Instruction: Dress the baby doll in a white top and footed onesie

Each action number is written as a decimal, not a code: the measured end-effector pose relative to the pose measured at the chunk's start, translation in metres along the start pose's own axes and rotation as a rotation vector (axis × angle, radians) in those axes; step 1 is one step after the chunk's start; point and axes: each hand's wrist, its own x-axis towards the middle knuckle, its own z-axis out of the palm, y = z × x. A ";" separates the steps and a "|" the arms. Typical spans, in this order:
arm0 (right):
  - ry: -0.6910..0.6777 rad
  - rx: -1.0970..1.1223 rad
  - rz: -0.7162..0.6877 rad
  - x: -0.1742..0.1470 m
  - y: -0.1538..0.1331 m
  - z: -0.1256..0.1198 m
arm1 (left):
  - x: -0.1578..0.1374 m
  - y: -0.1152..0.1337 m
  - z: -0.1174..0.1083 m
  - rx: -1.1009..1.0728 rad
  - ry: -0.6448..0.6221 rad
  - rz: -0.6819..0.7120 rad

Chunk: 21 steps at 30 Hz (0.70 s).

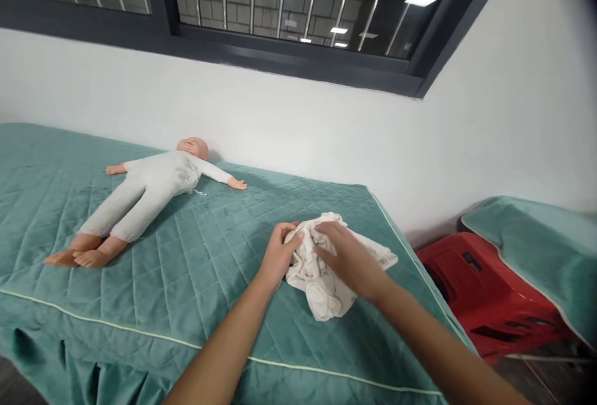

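A crumpled white piece of baby clothing (326,293) lies in a heap on the green quilted bed cover (224,268); its exact kind is hidden by the folds. My left hand (278,252) grips its left edge between thumb and fingers. Over the top right of the heap is my right hand (347,256), slightly blurred, thumb and fingers apart and touching or just above the cloth. To the left, a baby doll (156,175) lies on its back, dressed in a white long-sleeved suit, arms spread, bare feet toward the near left.
A white wall (298,125) runs behind the bed, below a dark-framed window (289,50) with metal bars. Right of the bed's edge stands a red plastic chair or stool (494,293), partly under another green cover (536,237). Loose threads hang at the doll's side.
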 end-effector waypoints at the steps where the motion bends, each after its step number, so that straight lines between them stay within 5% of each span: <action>1: 0.036 0.026 0.040 -0.009 -0.005 0.017 | -0.001 0.001 0.000 0.043 -0.011 0.006; 4: 0.184 0.052 0.166 -0.021 -0.008 0.054 | -0.003 0.001 -0.002 0.147 -0.046 -0.039; 8: 0.306 0.112 0.342 -0.017 -0.002 0.069 | -0.001 -0.002 -0.004 0.083 -0.081 -0.088; 16: 0.345 0.376 0.322 -0.032 -0.021 0.039 | 0.002 0.000 -0.010 -0.247 0.015 -0.117; 21: 0.447 0.634 0.575 -0.055 -0.007 0.000 | 0.004 -0.001 -0.013 -0.301 0.080 -0.115</action>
